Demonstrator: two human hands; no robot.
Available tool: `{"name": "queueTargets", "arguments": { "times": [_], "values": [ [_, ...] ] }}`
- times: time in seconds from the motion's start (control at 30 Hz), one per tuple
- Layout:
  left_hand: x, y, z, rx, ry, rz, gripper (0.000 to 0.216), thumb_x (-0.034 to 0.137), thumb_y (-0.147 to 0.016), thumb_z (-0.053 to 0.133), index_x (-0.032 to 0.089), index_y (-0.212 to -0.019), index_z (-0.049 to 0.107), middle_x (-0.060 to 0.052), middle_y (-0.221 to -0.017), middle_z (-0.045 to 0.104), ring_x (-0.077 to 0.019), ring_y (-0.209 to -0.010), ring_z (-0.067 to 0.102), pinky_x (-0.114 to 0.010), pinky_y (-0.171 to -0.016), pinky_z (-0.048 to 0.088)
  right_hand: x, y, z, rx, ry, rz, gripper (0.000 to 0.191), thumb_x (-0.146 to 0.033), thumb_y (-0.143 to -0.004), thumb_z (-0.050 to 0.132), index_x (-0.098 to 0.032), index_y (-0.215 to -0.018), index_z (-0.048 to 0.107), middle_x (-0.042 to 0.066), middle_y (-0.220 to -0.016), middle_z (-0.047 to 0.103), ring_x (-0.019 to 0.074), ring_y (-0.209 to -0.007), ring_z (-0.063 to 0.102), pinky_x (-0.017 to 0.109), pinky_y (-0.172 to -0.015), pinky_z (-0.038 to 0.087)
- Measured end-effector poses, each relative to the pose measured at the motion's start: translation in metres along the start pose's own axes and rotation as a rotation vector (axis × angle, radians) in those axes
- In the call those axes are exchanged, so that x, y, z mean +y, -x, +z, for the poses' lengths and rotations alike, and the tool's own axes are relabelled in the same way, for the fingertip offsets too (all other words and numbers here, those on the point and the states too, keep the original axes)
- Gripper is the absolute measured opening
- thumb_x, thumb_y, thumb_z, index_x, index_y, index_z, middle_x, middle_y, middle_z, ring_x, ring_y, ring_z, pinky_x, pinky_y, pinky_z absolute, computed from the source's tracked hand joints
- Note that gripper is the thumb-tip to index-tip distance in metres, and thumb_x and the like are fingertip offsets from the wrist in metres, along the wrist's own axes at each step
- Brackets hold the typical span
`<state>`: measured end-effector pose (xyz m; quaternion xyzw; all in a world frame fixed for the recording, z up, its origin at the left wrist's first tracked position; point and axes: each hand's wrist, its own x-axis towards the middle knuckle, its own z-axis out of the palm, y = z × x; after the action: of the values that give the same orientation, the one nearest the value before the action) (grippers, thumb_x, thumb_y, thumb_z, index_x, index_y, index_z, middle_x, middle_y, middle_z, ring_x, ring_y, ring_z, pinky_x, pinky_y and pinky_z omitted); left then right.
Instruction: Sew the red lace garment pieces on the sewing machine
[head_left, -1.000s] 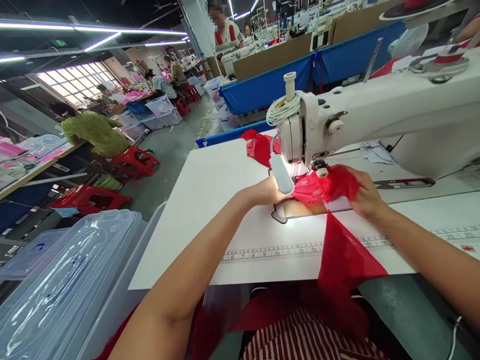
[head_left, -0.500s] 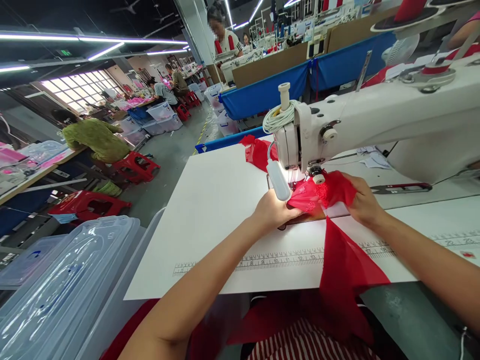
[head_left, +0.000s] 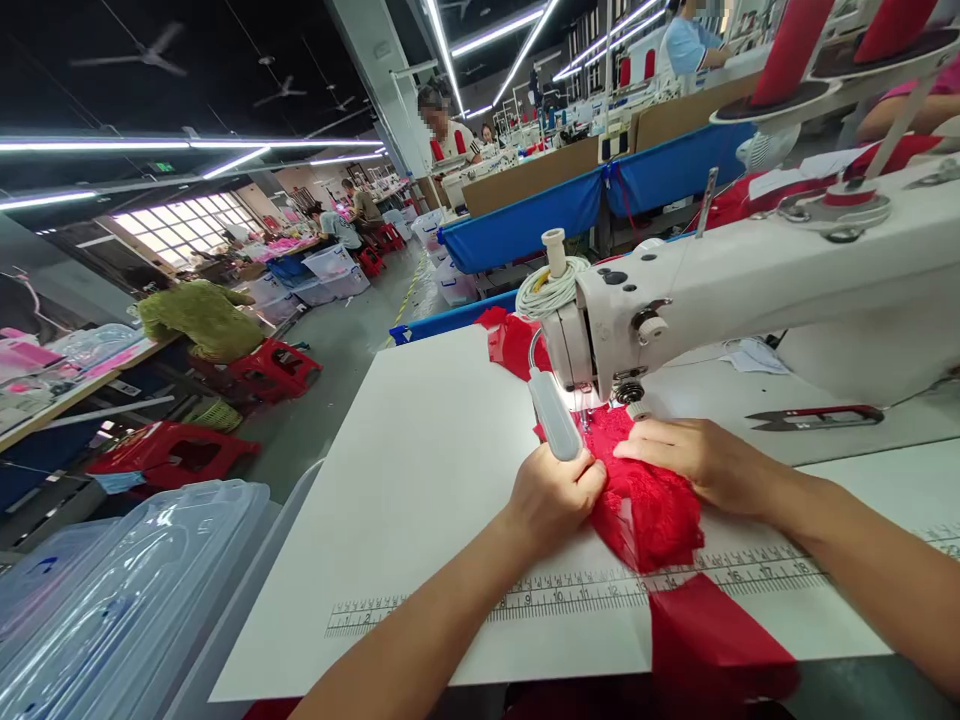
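Red lace fabric (head_left: 651, 510) lies bunched under the needle area of a white sewing machine (head_left: 720, 290). My left hand (head_left: 559, 495) pinches the fabric's left edge between thumb and fingers, just below a small white lamp (head_left: 555, 415). On the other side, my right hand (head_left: 686, 460) rests on top of the fabric, its fingers stretched flat toward the needle. A smooth red fabric piece (head_left: 716, 635) hangs over the table's front edge. More red fabric (head_left: 514, 343) lies behind the machine head.
Black-and-red thread snips (head_left: 817, 418) lie right of my right hand. A printed ruler (head_left: 555, 595) runs along the white tabletop (head_left: 420, 470). Clear plastic bins (head_left: 187, 580) stand at left. Red stools (head_left: 172, 455) and people at benches are beyond.
My right hand has moved left from the fabric's right end onto its top. The lace is spread toward me, and the view has tilted up slightly. My left hand still pinches the fabric.
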<state>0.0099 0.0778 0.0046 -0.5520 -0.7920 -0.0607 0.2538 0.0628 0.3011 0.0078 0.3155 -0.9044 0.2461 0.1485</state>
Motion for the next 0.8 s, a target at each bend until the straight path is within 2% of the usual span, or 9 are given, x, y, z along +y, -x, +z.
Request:
{"name": "queueTargets", "arguments": {
  "times": [0.13,0.2,0.27,0.37,0.47,0.57,0.67,0.8],
  "values": [
    [0.005,-0.003,-0.002,0.074,-0.027,-0.003,0.034,0.0,-0.089,0.039,0.017,-0.063,0.054,0.0,-0.062,0.05,-0.0135,-0.056,0.041,-0.029,-0.048,0.024,-0.005,-0.003,0.003,0.027,0.296,-0.068,0.033,-0.014,-0.097,0.035,-0.021,-0.075,0.058,0.002,-0.07,0.053,0.0145,-0.06,0.044,0.027,-0.052,0.03],
    [0.008,-0.003,-0.005,0.054,-0.032,-0.013,0.033,0.004,-0.093,0.04,0.016,-0.068,0.057,-0.001,-0.063,0.051,-0.0136,-0.056,0.043,-0.028,-0.047,0.025,-0.006,-0.005,0.004,0.057,0.327,-0.103,0.035,-0.012,-0.097,0.033,-0.02,-0.069,0.053,0.003,-0.073,0.056,0.0145,-0.06,0.044,0.028,-0.052,0.03],
    [0.01,-0.002,-0.007,0.013,-0.047,-0.022,0.028,0.008,-0.095,0.042,0.015,-0.076,0.062,-0.002,-0.066,0.055,-0.014,-0.056,0.046,-0.027,-0.046,0.029,-0.007,-0.007,0.004,0.074,0.297,-0.155,0.034,-0.011,-0.098,0.033,-0.019,-0.072,0.053,0.005,-0.082,0.062,0.0148,-0.065,0.048,0.028,-0.054,0.032],
    [0.011,0.001,-0.01,-0.021,-0.078,-0.013,0.023,0.009,-0.096,0.042,0.012,-0.097,0.066,-0.01,-0.089,0.066,-0.0166,-0.065,0.056,-0.026,-0.047,0.038,-0.005,-0.009,0.005,0.032,0.239,-0.18,0.034,-0.012,-0.098,0.033,-0.02,-0.071,0.051,0.002,-0.074,0.06,0.014,-0.061,0.046,0.028,-0.053,0.03],
    [0.009,0.004,-0.013,-0.048,-0.097,0.007,0.029,0.006,-0.094,0.04,0.011,-0.109,0.064,-0.016,-0.111,0.067,-0.0202,-0.076,0.061,-0.027,-0.05,0.047,-0.004,-0.01,0.007,0.006,0.236,-0.132,0.035,-0.012,-0.097,0.035,-0.021,-0.065,0.046,0.0,-0.064,0.05,0.0133,-0.054,0.037,0.029,-0.05,0.025],
    [0.007,0.006,-0.014,-0.112,-0.085,0.011,0.03,0.004,-0.092,0.042,0.01,-0.112,0.063,-0.017,-0.107,0.068,-0.022,-0.079,0.062,-0.029,-0.052,0.05,-0.003,-0.01,0.01,0.027,0.256,-0.109,0.033,-0.012,-0.096,0.037,-0.02,-0.065,0.045,-0.001,-0.065,0.048,0.0131,-0.054,0.034,0.03,-0.049,0.022],
    [0.007,0.007,-0.015,-0.159,-0.083,0.007,0.027,0.005,-0.091,0.045,0.01,-0.111,0.063,-0.017,-0.1,0.068,-0.0233,-0.08,0.063,-0.028,-0.049,0.047,-0.002,-0.01,0.012,0.038,0.255,-0.103,0.033,-0.012,-0.095,0.038,-0.02,-0.065,0.044,-0.001,-0.065,0.046,0.0128,-0.055,0.033,0.029,-0.049,0.022],
    [0.008,0.008,-0.014,-0.142,-0.129,0.017,0.029,0.003,-0.09,0.046,0.01,-0.114,0.062,-0.016,-0.098,0.068,-0.023,-0.077,0.064,-0.028,-0.046,0.045,0.001,-0.007,0.014,0.051,0.252,-0.104,0.032,-0.011,-0.096,0.036,-0.02,-0.068,0.049,-0.001,-0.067,0.048,0.0134,-0.057,0.035,0.029,-0.05,0.024]
  ]
}}
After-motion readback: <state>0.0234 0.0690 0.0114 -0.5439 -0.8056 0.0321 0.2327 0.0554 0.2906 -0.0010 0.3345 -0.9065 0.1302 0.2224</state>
